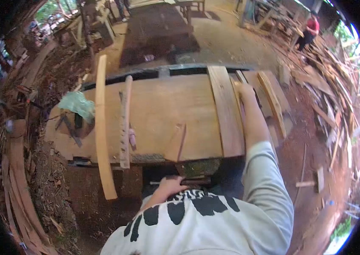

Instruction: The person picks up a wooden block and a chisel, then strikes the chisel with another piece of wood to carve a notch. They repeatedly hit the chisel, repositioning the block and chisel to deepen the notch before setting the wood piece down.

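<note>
The two hands are keeping well apart. The right hand (243, 88) is resting just right of the far end of the wide plank (224, 110), at a narrow strip (237, 102) that is running along that plank's right edge. The fingers are curling downward there, but whether they are clamping on the strip cannot be told. The left hand (171, 185) is sitting close to the body, nearer the person than the wide plank and to its left, beside a dark bar-like object (196, 181); whether it is gripping anything is hard to see.

The wide plank is lying flat across the tabletop (158, 102), pointing away from the person. Right of the plank, beyond the forearm, a rough-edged board (272, 102) is lying lengthwise. Left of the plank, a thin sliver of wood (182, 142) is lying near the close edge. Farther left of it, a strip with dark marks (124, 127) is lying beside a small pink object (132, 138), and farther still a long pale slat (101, 123) is overhanging the near edge. Farthest left of the plank, a crumpled green sheet (77, 105) is lying near dark angled pieces (72, 131). Well beyond the plank, to its right, a person in red (311, 32) is staying beside a heap of scrap wood (316, 93).
</note>
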The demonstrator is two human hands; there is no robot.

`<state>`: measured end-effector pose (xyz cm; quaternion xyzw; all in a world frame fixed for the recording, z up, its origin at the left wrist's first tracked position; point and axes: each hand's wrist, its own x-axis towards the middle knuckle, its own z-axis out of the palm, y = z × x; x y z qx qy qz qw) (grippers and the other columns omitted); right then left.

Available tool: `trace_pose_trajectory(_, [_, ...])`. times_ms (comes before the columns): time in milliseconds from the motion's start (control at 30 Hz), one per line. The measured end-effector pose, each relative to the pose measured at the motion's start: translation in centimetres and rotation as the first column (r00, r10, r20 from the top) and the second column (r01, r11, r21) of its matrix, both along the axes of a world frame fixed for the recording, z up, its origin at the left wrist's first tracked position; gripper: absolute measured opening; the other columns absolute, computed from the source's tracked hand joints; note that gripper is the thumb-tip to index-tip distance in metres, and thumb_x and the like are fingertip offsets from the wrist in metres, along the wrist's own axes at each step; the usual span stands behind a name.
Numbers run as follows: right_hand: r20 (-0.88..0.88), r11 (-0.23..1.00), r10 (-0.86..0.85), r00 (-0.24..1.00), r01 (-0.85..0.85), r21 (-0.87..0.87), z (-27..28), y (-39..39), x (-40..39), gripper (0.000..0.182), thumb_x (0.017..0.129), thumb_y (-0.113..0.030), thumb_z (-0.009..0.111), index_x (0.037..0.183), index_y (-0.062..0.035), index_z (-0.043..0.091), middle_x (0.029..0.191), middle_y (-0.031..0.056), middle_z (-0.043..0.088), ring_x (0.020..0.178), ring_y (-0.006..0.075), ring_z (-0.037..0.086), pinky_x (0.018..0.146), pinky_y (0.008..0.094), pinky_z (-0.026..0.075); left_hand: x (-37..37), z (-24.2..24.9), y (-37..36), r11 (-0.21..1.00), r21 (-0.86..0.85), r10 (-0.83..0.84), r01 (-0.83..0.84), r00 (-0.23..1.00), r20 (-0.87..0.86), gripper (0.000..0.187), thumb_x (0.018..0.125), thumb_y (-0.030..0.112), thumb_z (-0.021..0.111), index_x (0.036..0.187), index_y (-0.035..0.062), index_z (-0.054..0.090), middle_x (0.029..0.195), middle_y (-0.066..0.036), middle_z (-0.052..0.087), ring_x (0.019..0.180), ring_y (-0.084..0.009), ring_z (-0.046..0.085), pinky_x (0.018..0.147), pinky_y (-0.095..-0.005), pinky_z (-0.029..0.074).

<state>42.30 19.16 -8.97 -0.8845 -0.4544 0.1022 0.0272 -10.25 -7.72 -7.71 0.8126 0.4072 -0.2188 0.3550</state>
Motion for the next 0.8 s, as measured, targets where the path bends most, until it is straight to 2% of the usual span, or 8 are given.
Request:
trace_pose_trajectory(100, [-0.021,0.998,-0.001,1.0,0.003,0.07,3.0,-2.1,-1.8,0.052,0.082,-0.048,0.06,0.112,-0.0067,0.067,0.118,0.0198,0.063,0.114,0.033,0.059,0.095,0.0428,0.046,-0.9,0.5,-0.2,0.997,0.004,0.071,-0.072,0.985,0.156,0.06,0.076,0.06,0.061,0.117,0.0169,0.061,0.108,-0.012,0.067,0.102,-0.0312,0.063,0.085,-0.0435,0.049])
trace_pose_trajectory(200, [-0.315,0.978,0.022,0.949,0.046,0.206,7.1,-5.8,-3.1,0.045,0.066,-0.031,0.078,0.1,-0.0036,0.07,0.1,0.0196,0.069,0.093,0.0305,0.067,0.079,0.0381,0.052,-1.8,2.6,0.0,0.99,-0.054,0.137,-0.127,0.951,0.277,0.05,0.077,0.051,0.067,0.11,0.0139,0.062,0.1,-0.011,0.068,0.094,-0.0319,0.065,0.079,-0.0415,0.05])
trace_pose_trajectory(267, [-0.258,0.948,0.093,0.962,-0.007,0.318,7.5,-5.6,-0.3,0.043,0.066,-0.03,0.078,0.098,-0.0026,0.07,0.097,0.019,0.069,0.089,0.0302,0.068,0.077,0.0374,0.052,-3.0,3.2,-0.5,0.982,-0.066,0.19,-0.178,0.914,0.359,0.046,0.077,0.046,0.069,0.109,0.0129,0.062,0.098,-0.012,0.068,0.093,-0.0319,0.065,0.078,-0.0402,0.05])
trace_pose_trajectory(367, [-0.249,0.702,0.255,0.934,-0.001,0.713,11.5,-7.9,-0.5,0.042,0.066,-0.029,0.079,0.094,0.0001,0.069,0.092,0.018,0.07,0.085,0.0278,0.068,0.074,0.035,0.052,-4.6,4.1,-1.4,0.959,-0.109,0.282,-0.261,0.843,0.457,0.038,0.08,0.034,0.07,0.109,0.0102,0.061,0.099,-0.013,0.067,0.092,-0.0316,0.066,0.078,-0.0383,0.05])
trace_pose_trajectory(400, [-0.246,0.703,0.251,0.936,-0.002,0.711,14.0,-9.4,-1.2,0.042,0.066,-0.029,0.079,0.094,0.0001,0.069,0.092,0.018,0.07,0.085,0.0278,0.068,0.074,0.035,0.052,-5.0,4.3,-1.6,0.951,-0.085,0.298,-0.298,0.804,0.514,0.039,0.08,0.035,0.07,0.109,0.0102,0.061,0.1,-0.013,0.067,0.091,-0.0321,0.065,0.076,-0.0387,0.05])
trace_pose_trajectory(467, [-0.037,0.488,0.183,0.982,-0.058,0.871,17.9,-13.2,-3.2,0.041,0.07,-0.024,0.078,0.101,0.0004,0.066,0.092,0.0152,0.07,0.082,0.0229,0.067,0.072,0.0333,0.051,-5.3,5.2,-1.8,0.93,-0.076,0.34,-0.36,0.762,0.552,0.036,0.081,0.033,0.07,0.106,0.0092,0.06,0.099,-0.013,0.065,0.088,-0.033,0.065,0.074,-0.0391,0.05])
trace_pose_trajectory(667, [-0.458,0.397,0.168,0.873,0.366,0.842,17.6,-27.1,-15.8,0.023,0.079,-0.008,0.073,0.097,-0.0017,0.059,0.088,0.0079,0.064,0.074,0.0142,0.062,0.063,0.0279,0.05,-3.2,8.3,-0.1,0.846,0.214,0.28,-0.488,0.749,0.6,0.03,0.072,0.023,0.076,0.094,0.0106,0.061,0.088,-0.01,0.062,0.081,-0.0329,0.063,0.068,-0.0407,0.05])
trace_pose_trajectory(800, [-0.65,0.444,0.2,0.733,0.524,0.727,9.0,-32.1,-21.0,0.015,0.083,-0.004,0.07,0.088,-0.0003,0.056,0.079,0.0069,0.063,0.07,0.0127,0.061,0.061,0.0257,0.049,-2.0,7.4,3.1,0.685,0.434,0.174,-0.586,0.709,0.683,0.026,0.063,0.011,0.078,0.084,0.0123,0.061,0.085,-0.006,0.056,0.076,-0.0295,0.062,0.064,-0.0409,0.05])
